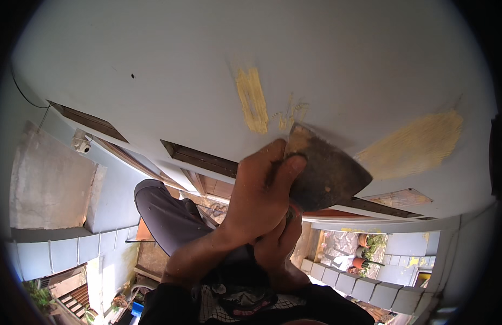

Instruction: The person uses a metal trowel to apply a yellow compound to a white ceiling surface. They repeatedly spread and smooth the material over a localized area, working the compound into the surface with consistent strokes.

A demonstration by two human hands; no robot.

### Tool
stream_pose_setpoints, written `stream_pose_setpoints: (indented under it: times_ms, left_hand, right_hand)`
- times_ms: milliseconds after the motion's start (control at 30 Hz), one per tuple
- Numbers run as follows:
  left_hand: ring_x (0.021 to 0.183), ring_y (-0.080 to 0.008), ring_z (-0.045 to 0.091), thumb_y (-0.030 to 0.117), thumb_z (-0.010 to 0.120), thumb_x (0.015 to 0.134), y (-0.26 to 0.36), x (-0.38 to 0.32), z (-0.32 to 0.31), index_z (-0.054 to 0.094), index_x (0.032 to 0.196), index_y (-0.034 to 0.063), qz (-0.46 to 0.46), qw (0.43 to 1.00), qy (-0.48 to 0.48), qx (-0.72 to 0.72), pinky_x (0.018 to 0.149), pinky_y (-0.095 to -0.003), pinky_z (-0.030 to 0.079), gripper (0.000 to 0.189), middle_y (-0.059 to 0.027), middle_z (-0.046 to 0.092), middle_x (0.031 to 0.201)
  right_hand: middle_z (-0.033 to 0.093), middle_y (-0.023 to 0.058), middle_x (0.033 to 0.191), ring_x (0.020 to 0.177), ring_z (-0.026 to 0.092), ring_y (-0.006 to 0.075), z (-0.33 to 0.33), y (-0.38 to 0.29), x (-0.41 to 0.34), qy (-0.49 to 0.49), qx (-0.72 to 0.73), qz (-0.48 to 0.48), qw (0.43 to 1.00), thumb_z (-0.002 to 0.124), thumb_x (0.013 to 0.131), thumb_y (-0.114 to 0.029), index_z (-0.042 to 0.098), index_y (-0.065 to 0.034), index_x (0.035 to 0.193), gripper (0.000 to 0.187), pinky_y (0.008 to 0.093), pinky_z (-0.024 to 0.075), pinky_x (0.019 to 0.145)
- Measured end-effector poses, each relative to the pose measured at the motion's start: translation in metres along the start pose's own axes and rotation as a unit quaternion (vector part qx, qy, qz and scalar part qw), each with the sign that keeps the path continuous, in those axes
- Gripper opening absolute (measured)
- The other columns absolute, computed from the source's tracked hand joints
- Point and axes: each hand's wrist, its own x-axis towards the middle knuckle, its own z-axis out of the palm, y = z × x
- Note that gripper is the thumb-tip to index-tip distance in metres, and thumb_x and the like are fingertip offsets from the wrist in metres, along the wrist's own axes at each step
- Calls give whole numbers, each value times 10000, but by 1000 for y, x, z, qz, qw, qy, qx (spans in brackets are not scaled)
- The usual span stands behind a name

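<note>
My left hand (261, 191) grips a broad, dark-stained metal scraper (330, 172), its thumb pressed on the face of the blade. Below it, my right hand (279, 241) is closed around the handle end, where a bit of red shows; most of the handle is hidden by the fingers. Yellowish filler sticks to the blade's upper corner. That corner is at or very near a pale grey painted wall (186, 97); contact cannot be made out. Thin smears of yellow filler (291, 115) lie just beyond it. A thick filler strip (253, 101) is to the left, and a wide ribbed patch (415, 144) to the right.
Dark recessed openings (200, 156) cut into the wall below the filler. A white camera (82, 142) is mounted at the left. My bent knee (165, 211) is beneath. Far below are potted plants (358, 264), a block ledge (360, 286) and a blue object (137, 308).
</note>
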Motion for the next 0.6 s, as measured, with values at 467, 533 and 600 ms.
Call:
stream_pose_setpoints:
  times_ms: [467, 533, 600]
  left_hand:
    - [626, -14, 367, 91, 585, 998, 5, -3, 0, 537, 817, -3, -62, 995, -10, -73, 524, -227, 312, 210, 34, 458, 617]
    - [621, -13, 362, 93, 582, 1001, -5, -4, 2, 542, 820, 1, -11, 1000, 19, -13, 518, -230, 306, 207, 40, 451, 618]
    - [610, -11, 354, 95, 573, 1008, 3, -3, -5, 550, 830, 9, -14, 1000, -15, -4, 506, -232, 299, 200, 49, 447, 619]
  right_hand:
    - [582, 200, 1035, 746, 631, 258, -1, 1, -5, -11, -71, -4, 997, 506, 1010, -180, 513, 76, 1207, 323, 354, 496, 579]
    - [587, 185, 1001, 746, 628, 253, -6, 4, -20, -31, 28, 129, 991, 500, 1008, -171, 513, 80, 1202, 317, 362, 495, 586]
    - [602, 151, 918, 694, 620, 214, -8, 2, -9, -42, -117, -16, 992, 489, 1013, -177, 518, 78, 1178, 305, 340, 482, 558]
